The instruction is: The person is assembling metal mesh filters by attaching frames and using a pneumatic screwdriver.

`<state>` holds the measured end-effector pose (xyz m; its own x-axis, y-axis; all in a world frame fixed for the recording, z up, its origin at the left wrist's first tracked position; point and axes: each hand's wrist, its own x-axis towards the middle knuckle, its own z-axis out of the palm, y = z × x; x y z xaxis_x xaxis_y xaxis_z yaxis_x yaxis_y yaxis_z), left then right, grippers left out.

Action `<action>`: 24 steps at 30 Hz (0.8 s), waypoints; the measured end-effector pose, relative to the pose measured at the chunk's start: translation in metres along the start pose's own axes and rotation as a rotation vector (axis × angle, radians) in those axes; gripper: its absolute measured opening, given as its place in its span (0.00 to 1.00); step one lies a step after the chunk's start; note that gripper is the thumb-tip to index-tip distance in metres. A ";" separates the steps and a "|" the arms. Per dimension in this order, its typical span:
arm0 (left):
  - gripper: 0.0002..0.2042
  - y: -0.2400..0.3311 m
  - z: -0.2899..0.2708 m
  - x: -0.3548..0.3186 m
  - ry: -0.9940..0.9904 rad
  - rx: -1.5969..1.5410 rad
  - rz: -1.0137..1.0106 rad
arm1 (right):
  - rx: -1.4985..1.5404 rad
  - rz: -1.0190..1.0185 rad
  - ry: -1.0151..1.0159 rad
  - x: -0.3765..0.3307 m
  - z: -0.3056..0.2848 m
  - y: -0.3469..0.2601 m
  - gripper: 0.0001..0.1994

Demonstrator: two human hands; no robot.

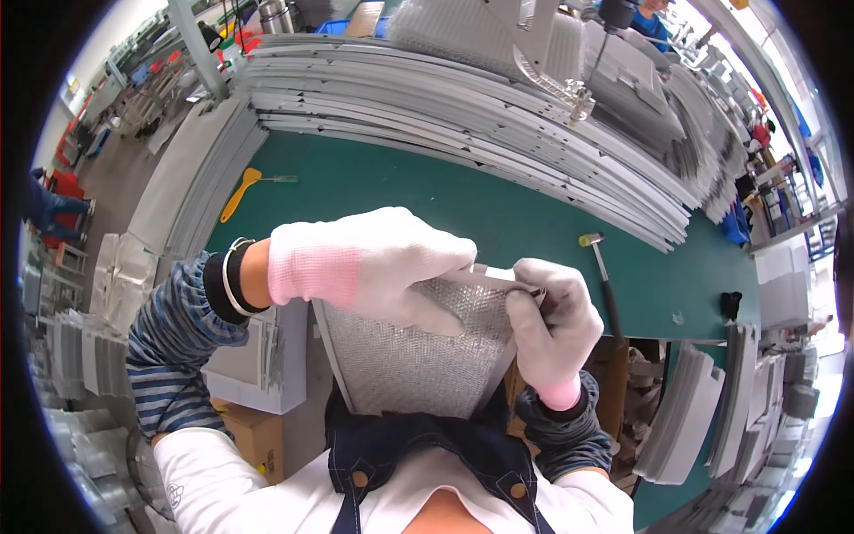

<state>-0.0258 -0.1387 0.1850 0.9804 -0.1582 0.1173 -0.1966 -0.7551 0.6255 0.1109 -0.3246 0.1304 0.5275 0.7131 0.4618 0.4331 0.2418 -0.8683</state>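
A silver mesh filter panel [405,365] with a thin metal frame leans between my body and the table's near edge. My left hand [374,267], in a white glove with a pink cuff, reaches across its upper part. The left thumb lies on the mesh and the other fingers bend over the top edge. At the panel's upper right corner my gloved right hand [562,325] is closed, thumb and fingers pinching the frame strip [489,278]. Exactly what lies under the right fingertips is partly hidden.
Long pale metal strips [463,120] are stacked across the back of the green table [356,178]. A yellow-handled tool [240,194] lies at left, a small hammer [605,280] at right. Stacked mesh panels [680,414] stand at lower right; a cardboard box [253,436] sits below left.
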 end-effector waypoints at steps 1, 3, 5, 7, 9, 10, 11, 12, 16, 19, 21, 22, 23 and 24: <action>0.19 -0.002 0.002 0.001 0.028 0.097 -0.037 | 0.048 0.074 -0.036 0.000 0.002 0.004 0.14; 0.24 -0.009 0.007 0.000 0.079 0.271 -0.107 | 0.294 0.133 -0.079 0.010 0.010 0.012 0.16; 0.25 -0.014 0.010 0.001 0.091 0.321 -0.137 | 0.339 0.120 -0.046 0.014 0.017 0.021 0.11; 0.27 -0.021 0.013 -0.001 0.161 0.415 -0.092 | 0.314 0.148 -0.040 0.014 0.019 0.023 0.11; 0.27 -0.024 0.014 0.001 0.148 0.437 -0.129 | 0.288 0.172 -0.029 0.017 0.021 0.027 0.10; 0.28 -0.025 0.014 0.001 0.126 0.462 -0.161 | 0.289 0.157 -0.021 0.019 0.022 0.030 0.10; 0.28 -0.028 0.015 0.001 0.129 0.459 -0.166 | 0.292 0.145 -0.012 0.020 0.022 0.031 0.10; 0.28 -0.032 0.016 0.001 0.162 0.477 -0.129 | 0.291 0.148 -0.017 0.021 0.021 0.033 0.10; 0.28 -0.035 0.018 0.006 0.116 0.491 -0.108 | 0.123 0.137 0.015 0.014 0.022 0.040 0.13; 0.28 -0.034 0.017 0.008 0.051 0.432 -0.164 | 0.057 0.168 -0.014 0.006 0.022 0.044 0.19; 0.28 -0.037 0.018 0.003 0.073 0.445 -0.139 | 0.097 0.143 -0.127 0.006 0.022 0.045 0.23; 0.28 -0.038 0.019 0.000 0.099 0.461 -0.124 | 0.090 0.147 -0.126 0.006 0.023 0.045 0.23; 0.28 -0.037 0.019 0.001 0.107 0.462 -0.136 | 0.196 0.154 -0.163 0.009 0.025 0.046 0.23; 0.27 -0.036 0.018 0.001 0.123 0.514 -0.147 | 0.303 0.163 -0.204 0.012 0.027 0.047 0.23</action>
<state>-0.0177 -0.1231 0.1487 0.9859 0.0242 0.1656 -0.0075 -0.9821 0.1883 0.1183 -0.2867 0.0904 0.4020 0.8671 0.2942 0.1039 0.2760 -0.9555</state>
